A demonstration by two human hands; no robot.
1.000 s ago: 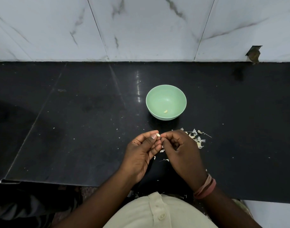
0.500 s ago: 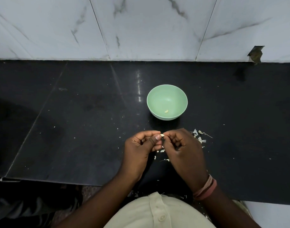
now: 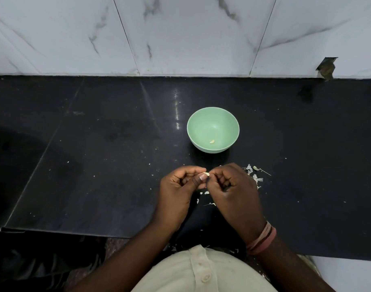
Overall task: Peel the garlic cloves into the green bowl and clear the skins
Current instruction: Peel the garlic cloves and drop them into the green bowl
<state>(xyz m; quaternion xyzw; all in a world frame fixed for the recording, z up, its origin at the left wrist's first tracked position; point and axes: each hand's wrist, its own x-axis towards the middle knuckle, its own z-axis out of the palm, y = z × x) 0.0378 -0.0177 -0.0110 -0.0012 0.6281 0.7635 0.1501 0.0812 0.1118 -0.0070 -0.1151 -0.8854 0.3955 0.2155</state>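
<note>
Garlic clove (image 3: 206, 174) pinched between the curled fingertips of the left hand (image 3: 180, 190) and right hand (image 3: 233, 186), above the black counter (image 3: 96, 165). Green bowl (image 3: 213, 129) beyond holds one peeled clove (image 3: 212, 141); skins (image 3: 255, 174) lie right of the hands.

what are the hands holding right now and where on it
A small garlic clove, pinched between the fingertips of the left hand and the right hand. The left thumb presses on its near side; the exact grip points on so small a clove cannot be told.
</note>
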